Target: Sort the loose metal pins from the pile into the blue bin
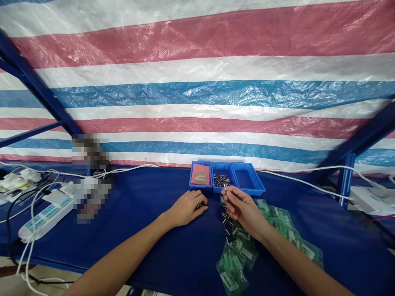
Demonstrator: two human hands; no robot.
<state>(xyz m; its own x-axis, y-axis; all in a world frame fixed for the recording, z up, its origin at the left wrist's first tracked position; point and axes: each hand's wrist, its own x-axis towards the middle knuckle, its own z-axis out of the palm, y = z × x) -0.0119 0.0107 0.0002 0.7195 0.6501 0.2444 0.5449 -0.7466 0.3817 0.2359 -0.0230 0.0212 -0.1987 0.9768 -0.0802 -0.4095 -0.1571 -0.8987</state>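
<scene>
My right hand (242, 207) is closed in a pinch, with a thin, shiny metal pin (225, 187) between thumb and forefinger, just in front of the middle blue bin (217, 190). Many similar metal pins (221, 180) lie in that bin. Resting on the blue table to the left, my left hand (187, 207) has curled fingers around something dark and small, mostly hidden. Beneath and beside my right hand are loose dark pins (226, 224) and several clear bags (233, 263) with green and silvery contents.
The left bin (191, 185) holds a pink piece with a picture on it; a third blue bin (249, 176) adjoins on the right. A white power strip (46, 213) with cables lies far left, a white box (370, 197) far right. Striped sheeting (197, 94) hangs behind.
</scene>
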